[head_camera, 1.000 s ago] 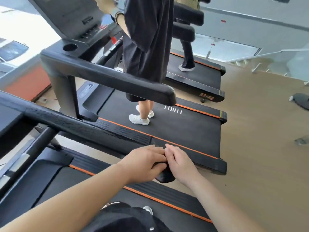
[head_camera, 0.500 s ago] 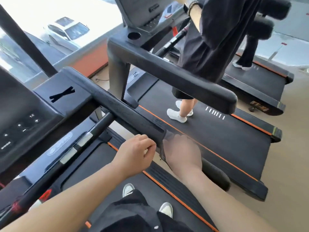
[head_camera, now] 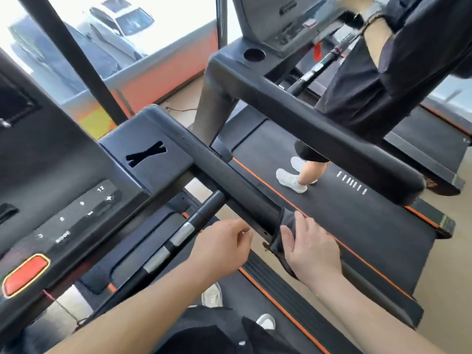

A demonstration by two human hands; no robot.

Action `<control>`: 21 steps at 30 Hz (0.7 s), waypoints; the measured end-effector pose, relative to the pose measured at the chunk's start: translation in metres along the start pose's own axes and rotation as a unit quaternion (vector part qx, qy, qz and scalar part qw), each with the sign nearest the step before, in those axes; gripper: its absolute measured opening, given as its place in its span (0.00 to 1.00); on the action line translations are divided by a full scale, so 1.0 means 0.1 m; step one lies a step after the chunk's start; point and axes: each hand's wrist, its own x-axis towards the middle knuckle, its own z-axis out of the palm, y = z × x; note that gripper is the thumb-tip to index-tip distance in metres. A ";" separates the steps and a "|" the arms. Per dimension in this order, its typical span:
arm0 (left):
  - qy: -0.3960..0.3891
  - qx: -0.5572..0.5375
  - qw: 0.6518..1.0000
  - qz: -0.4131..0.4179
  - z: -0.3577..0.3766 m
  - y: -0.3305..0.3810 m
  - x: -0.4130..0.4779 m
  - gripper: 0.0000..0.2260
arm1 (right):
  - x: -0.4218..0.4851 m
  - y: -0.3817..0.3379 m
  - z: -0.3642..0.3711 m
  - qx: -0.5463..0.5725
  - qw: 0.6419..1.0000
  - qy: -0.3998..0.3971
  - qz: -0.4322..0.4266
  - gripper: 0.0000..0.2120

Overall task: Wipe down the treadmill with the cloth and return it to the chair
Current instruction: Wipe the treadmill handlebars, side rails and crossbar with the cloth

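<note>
Two grips low centre: my right grip [head_camera: 310, 247], fingers spread, presses the dark grey cloth [head_camera: 284, 224] onto the black padded treadmill handrail [head_camera: 229, 175]; left grip [head_camera: 222, 249] loosely curled, empty. Unpinched, the cloth may slide off.

Gym, treadmills [head_camera: 332, 213] in a row, person [head_camera: 370, 80] walking on one
</note>
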 end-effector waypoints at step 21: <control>0.108 -0.053 0.993 -0.013 -0.29 -0.30 0.03 0.06 | 0.83 -0.84 -0.20 0.029 0.996 -0.020 -0.078 0.34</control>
